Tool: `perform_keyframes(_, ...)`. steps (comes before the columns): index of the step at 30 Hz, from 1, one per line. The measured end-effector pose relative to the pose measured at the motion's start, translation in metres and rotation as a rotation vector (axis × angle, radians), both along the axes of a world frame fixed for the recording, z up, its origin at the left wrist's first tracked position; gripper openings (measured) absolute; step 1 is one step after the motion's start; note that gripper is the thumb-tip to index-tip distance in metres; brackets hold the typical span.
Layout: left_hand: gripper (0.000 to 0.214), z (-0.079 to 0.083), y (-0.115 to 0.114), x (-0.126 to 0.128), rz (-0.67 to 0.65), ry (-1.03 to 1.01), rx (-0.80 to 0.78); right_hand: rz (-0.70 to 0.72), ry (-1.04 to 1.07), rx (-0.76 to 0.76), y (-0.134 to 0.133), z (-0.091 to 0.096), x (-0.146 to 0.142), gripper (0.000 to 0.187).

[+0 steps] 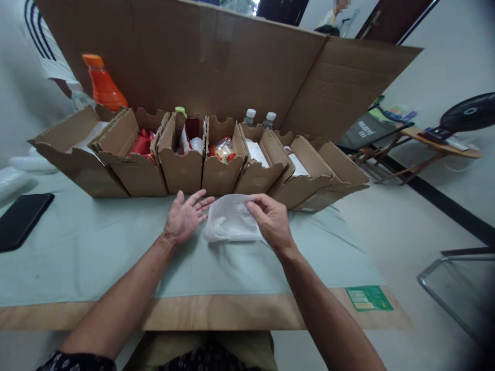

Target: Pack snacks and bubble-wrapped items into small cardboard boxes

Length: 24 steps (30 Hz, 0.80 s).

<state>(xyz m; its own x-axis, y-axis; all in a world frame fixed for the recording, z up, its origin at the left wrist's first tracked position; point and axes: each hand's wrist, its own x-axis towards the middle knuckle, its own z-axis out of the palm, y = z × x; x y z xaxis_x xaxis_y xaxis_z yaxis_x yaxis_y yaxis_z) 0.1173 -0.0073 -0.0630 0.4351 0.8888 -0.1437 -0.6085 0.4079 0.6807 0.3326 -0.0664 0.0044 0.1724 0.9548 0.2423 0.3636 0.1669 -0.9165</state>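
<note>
A thin, clear plastic bag [228, 221] lies crumpled on the pale green cloth in front of me. My right hand [273, 221] pinches its right edge between thumb and fingers. My left hand [185, 216] rests just left of the bag, palm up, fingers spread, fingertips near the plastic and holding nothing. Behind both hands runs a row of several open cardboard boxes [181, 165] with red packets [141, 144], a snack bag [223, 149] and white items inside.
An orange-capped bottle [102, 85] and two small bottles [260, 118] stand behind the boxes, before a tall cardboard wall [216, 62]. A black phone [21, 219] lies far left. The table's wooden front edge [216, 312] is near me. Chairs and a fan [469, 113] stand right.
</note>
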Motion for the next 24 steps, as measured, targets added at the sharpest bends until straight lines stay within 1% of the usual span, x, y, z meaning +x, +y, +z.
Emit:
perform_keyframes(3,0.092,0.005,0.003,-0.011,-0.001,0.086,0.158,0.008,-0.087,0.032,0.006,0.015,0.000,0.017)
perform_keyframes(6,0.087,0.010,0.003,-0.018,-0.079,0.232,0.304,0.030,-0.169,0.080,0.015,0.024,-0.008,0.016)
perform_keyframes(8,0.072,0.011,0.003,-0.020,-0.141,0.414,0.389,0.049,-0.172,0.112,0.019,0.030,-0.012,0.016)
perform_keyframes(11,0.039,0.010,0.005,-0.023,-0.182,0.723,0.460,0.056,-0.123,0.159,0.019,0.040,-0.012,0.016)
perform_keyframes(13,0.027,0.013,0.007,-0.030,-0.185,0.814,0.460,0.028,-0.059,0.172,0.016,0.045,-0.006,0.017)
perform_keyframes(15,0.026,0.020,0.009,-0.043,-0.171,0.823,0.463,-0.010,0.022,0.162,0.012,0.046,0.002,0.017)
perform_keyframes(17,0.029,0.031,0.010,-0.061,-0.127,0.853,0.472,-0.035,0.102,0.140,0.010,0.042,0.009,0.018)
perform_keyframes(20,0.036,0.045,0.010,-0.088,-0.052,0.899,0.442,-0.037,0.187,0.118,0.009,0.027,0.012,0.020)
perform_keyframes(22,0.039,0.047,0.009,-0.099,-0.040,0.921,0.404,-0.017,0.211,0.101,0.010,0.012,0.011,0.021)
perform_keyframes(24,0.040,0.042,0.011,-0.107,-0.053,0.964,0.382,0.019,0.141,0.021,0.011,-0.002,0.011,0.024)
